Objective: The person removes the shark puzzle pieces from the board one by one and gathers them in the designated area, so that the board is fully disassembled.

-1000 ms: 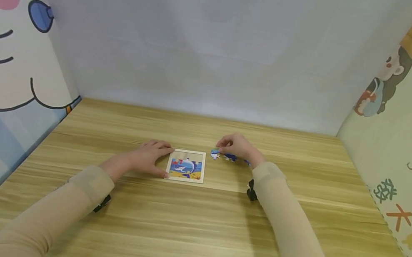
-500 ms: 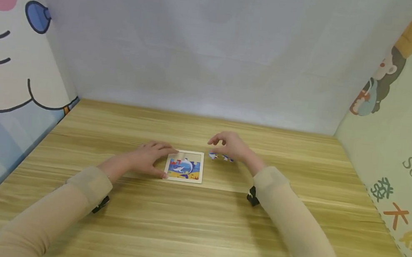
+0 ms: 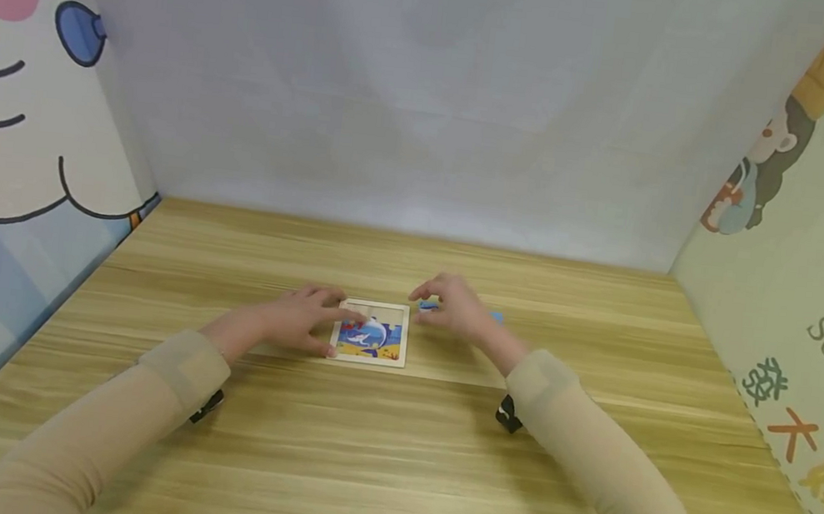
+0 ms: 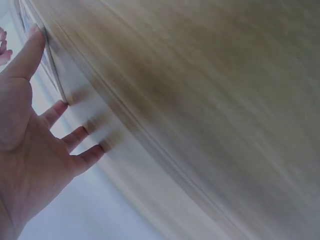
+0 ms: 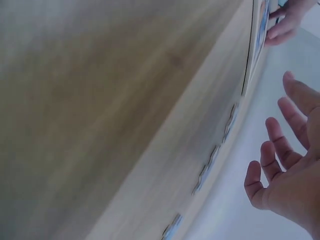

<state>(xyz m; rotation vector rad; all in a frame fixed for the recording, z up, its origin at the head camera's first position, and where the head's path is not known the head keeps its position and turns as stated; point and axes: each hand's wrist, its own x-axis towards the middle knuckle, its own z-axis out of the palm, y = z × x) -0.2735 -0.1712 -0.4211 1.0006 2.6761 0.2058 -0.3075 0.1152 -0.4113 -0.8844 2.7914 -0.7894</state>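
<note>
A small square jigsaw puzzle (image 3: 382, 343) with a dolphin picture lies in a pale frame (image 3: 371, 361) mid-table; bare backing shows along its top. My left hand (image 3: 292, 317) rests at the frame's left side, thumb at the near corner, index finger stretched over the picture. In the left wrist view, the other left fingers (image 4: 90, 156) touch the table. Just right of the frame, my right hand (image 3: 461, 311) hovers with thumb and fingers apart, holding nothing. Beneath it are loose blue puzzle pieces (image 3: 498, 317), partly hidden; the right wrist view shows them in a row (image 5: 205, 170).
The wooden table (image 3: 361, 453) reaches a pale cloth wall (image 3: 426, 124) at the back. Printed cartoon panels flank it left (image 3: 11, 123) and right (image 3: 783, 246). A black device (image 3: 508, 414) sits under the right wrist.
The right hand has moved left and slightly nearer from the loose pieces toward the frame, uncovering a piece on the right. The left index finger has reached further over the puzzle.
</note>
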